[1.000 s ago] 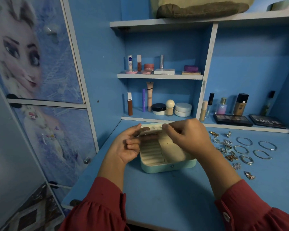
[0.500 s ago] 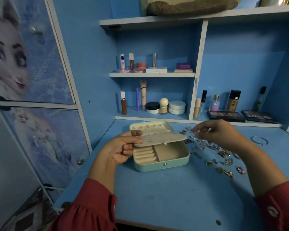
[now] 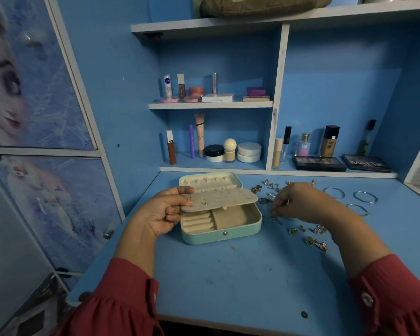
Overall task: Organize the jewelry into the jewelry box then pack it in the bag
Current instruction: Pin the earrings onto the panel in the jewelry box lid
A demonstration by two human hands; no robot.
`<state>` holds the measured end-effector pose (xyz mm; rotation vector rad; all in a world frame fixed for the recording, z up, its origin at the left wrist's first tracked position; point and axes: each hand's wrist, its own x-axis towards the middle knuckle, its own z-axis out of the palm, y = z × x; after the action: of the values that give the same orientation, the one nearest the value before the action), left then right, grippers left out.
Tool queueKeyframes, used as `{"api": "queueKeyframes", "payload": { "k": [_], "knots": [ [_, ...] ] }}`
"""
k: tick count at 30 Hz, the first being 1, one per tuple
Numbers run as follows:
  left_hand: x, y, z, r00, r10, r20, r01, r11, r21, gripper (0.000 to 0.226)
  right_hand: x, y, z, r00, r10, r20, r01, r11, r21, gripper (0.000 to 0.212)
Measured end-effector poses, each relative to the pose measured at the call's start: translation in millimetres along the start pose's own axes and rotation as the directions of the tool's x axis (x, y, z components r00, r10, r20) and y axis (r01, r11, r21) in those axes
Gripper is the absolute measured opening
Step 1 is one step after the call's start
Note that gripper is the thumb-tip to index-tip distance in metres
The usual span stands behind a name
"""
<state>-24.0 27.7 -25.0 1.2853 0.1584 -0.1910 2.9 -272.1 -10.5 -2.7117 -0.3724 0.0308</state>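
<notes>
A mint-green jewelry box (image 3: 222, 235) lies open on the blue desk (image 3: 240, 275), its lid back. My left hand (image 3: 166, 213) grips the left end of the beige earring panel (image 3: 224, 198), holding it level above the lower compartments; one small stud sits in the panel. My right hand (image 3: 298, 202) is to the right of the box, fingers pinched down among the loose earrings and rings (image 3: 308, 235). Whether it holds a piece I cannot tell. Silver bangles (image 3: 365, 197) lie further right. A tan bag (image 3: 262, 6) rests on the top shelf.
Cosmetics fill the shelves behind: tubes and jars (image 3: 224, 151), bottles (image 3: 329, 141) and two eyeshadow palettes (image 3: 319, 163). A cupboard with a cartoon picture (image 3: 34, 117) stands at the left. A small dark speck lies near the desk's front edge (image 3: 304, 314).
My right hand left the panel and moved right and down into the loose jewelry. The left hand kept its hold on the panel. The view shifted slightly.
</notes>
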Motion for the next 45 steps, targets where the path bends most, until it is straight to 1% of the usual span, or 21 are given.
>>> {"api": "queueKeyframes", "payload": {
  "k": [6,9,13,17,21,28,29,31,34,37,39,41,45],
  "knots": [
    [-2,0,3,1.0,0.005,0.0,-0.005,1.0,0.006,0.028,4,-5,7,0.998,-0.056,-0.009,0.054,0.994,-0.097,0.008],
    [-2,-1,4,1.0,0.003,0.008,-0.003,1.0,0.004,0.027,3,-8,10,0.997,-0.082,0.01,0.083,0.985,-0.153,0.011],
    [-3,-1,5,1.0,0.003,0.012,-0.003,1.0,0.009,0.026,5,-12,14,0.998,-0.054,0.019,0.056,0.974,-0.218,0.012],
    [-3,0,5,1.0,0.002,0.014,-0.003,1.0,0.009,0.026,5,-16,14,0.998,-0.049,0.028,0.054,0.969,-0.24,0.013],
    [-3,-1,4,1.0,0.003,0.017,-0.003,1.0,0.005,0.025,4,-16,14,0.999,-0.048,0.007,0.048,0.968,-0.246,0.015],
    [-3,-1,4,1.0,0.006,0.031,-0.006,1.0,0.004,0.025,4,-17,14,0.999,-0.032,0.025,0.037,0.966,-0.258,0.017],
    [-3,-1,4,1.0,0.006,0.03,-0.006,1.0,0.004,0.025,5,-16,14,0.999,-0.032,0.016,0.035,0.97,-0.239,0.018],
    [-2,-1,4,1.0,0.007,0.027,-0.007,1.0,0.004,0.025,5,-14,14,0.999,-0.03,-0.02,0.026,0.989,-0.148,0.017],
    [-1,-1,3,1.0,0.009,0.028,-0.009,1.0,0.004,0.025,5,-12,13,0.991,-0.021,-0.13,0.021,1.0,-0.004,0.011],
    [0,-2,2,0.999,0.011,0.03,-0.011,1.0,0.006,0.025,5,-12,13,0.973,0.013,-0.231,0.016,0.992,0.122,0.018],
    [1,-2,1,0.999,0.011,0.034,-0.011,1.0,0.003,0.025,5,-14,13,0.954,0.036,-0.297,0.032,0.975,0.22,0.021],
    [1,-2,1,0.999,0.01,0.038,-0.01,1.0,-0.003,0.025,4,-19,12,0.934,0.06,-0.353,0.061,0.945,0.323,0.017],
    [1,-2,1,0.999,0.006,0.045,-0.006,1.0,-0.005,0.024,3,-37,12,0.917,0.068,-0.394,0.133,0.877,0.461,0.009]
  ]
}}
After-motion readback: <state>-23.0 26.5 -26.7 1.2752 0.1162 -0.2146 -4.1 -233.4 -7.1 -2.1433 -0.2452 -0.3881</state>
